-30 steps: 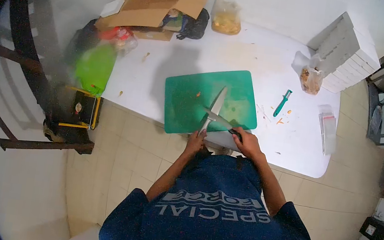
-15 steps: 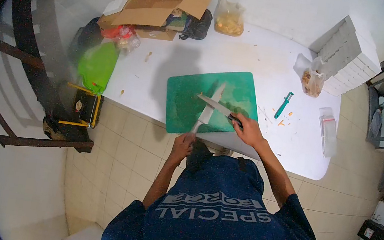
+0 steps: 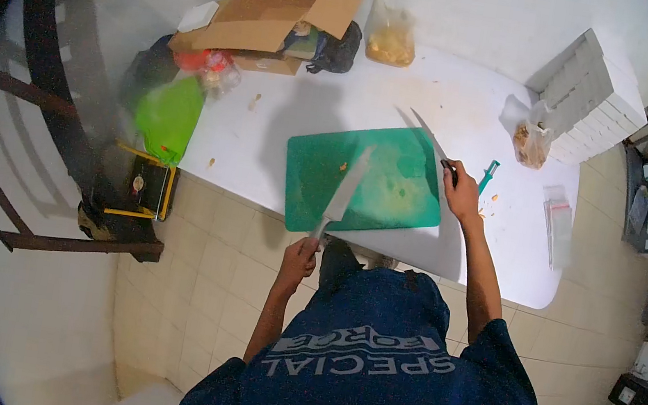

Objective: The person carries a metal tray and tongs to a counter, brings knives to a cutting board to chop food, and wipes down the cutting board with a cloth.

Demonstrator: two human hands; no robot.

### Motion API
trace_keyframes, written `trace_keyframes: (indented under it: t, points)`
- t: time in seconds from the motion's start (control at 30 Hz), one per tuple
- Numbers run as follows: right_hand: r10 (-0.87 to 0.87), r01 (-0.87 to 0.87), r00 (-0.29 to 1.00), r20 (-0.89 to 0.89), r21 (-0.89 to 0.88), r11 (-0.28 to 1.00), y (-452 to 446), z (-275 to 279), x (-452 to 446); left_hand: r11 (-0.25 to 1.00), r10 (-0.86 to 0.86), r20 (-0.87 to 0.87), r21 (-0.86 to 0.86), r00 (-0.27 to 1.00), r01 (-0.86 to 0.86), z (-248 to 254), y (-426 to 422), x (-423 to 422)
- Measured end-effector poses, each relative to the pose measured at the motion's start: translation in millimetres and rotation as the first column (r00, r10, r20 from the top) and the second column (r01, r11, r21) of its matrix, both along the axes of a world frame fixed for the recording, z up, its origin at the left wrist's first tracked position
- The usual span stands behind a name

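My left hand (image 3: 299, 258) is wrapped round the light handle of a wide-bladed knife (image 3: 346, 189), whose blade points up and away over the green cutting board (image 3: 313, 193). A dark-handled knife (image 3: 430, 135) is gripped in my right hand (image 3: 461, 190) at the board's right edge, its blade pointing away and to the left. The two blades are apart. A small orange scrap (image 3: 343, 167) lies on the board. Just right of my right hand is a green peeler (image 3: 489, 176), partly hidden by that hand.
An open cardboard box (image 3: 264, 8) and a green bag (image 3: 168, 118) are at the left of the white table (image 3: 406, 90). Along the back stands a bag of yellowish pieces (image 3: 390, 44). White boxes (image 3: 599, 100), a bag of brown pieces (image 3: 533, 143) and flat plastic packets (image 3: 557, 231) are at the right.
The knife blades, crossed before, have come apart. My right hand has moved right and away with the dark-handled knife. My left hand has shifted slightly left and toward me with its knife.
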State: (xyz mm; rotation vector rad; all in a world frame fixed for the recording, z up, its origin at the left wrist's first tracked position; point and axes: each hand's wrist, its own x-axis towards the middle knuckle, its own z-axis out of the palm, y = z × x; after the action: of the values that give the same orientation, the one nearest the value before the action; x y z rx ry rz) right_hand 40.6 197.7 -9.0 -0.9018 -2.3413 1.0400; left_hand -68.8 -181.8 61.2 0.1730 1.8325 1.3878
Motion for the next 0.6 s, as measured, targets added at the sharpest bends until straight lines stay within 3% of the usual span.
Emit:
trace_keyframes:
  t: [0.07,0.17,0.27,0.3,0.33,0.4,0.6]
  points:
    - [-0.006,0.006,1.000,0.020,-0.008,1.000,-6,10,4,0.996,0.086,-0.026,-0.027,0.996,-0.087,-5,4,-4]
    - [-0.001,0.010,0.998,-0.071,0.127,0.992,-25,12,2,0.989,0.148,-0.069,0.005,0.987,-0.148,-13,11,-6]
    - [-0.003,0.016,0.991,-0.136,0.093,0.996,-37,20,6,0.992,0.118,-0.015,-0.048,0.993,-0.118,-22,29,-11]
    - [-0.003,0.002,0.996,-0.085,-0.019,1.000,-43,27,7,0.992,0.113,-0.014,-0.049,0.993,-0.114,-25,36,-13]
    - [-0.008,0.006,0.996,-0.084,-0.019,1.000,-51,32,8,0.997,0.061,-0.011,-0.052,0.998,-0.062,-28,44,-15]
    - [0.092,-0.096,0.984,-0.153,-0.019,0.995,-65,40,10,0.998,0.009,-0.009,-0.054,1.000,-0.010,-31,60,-14]
    - [0.272,-0.251,0.954,-0.126,0.156,0.955,-82,37,16,0.995,-0.080,-0.019,-0.069,0.997,0.078,-34,77,-12]
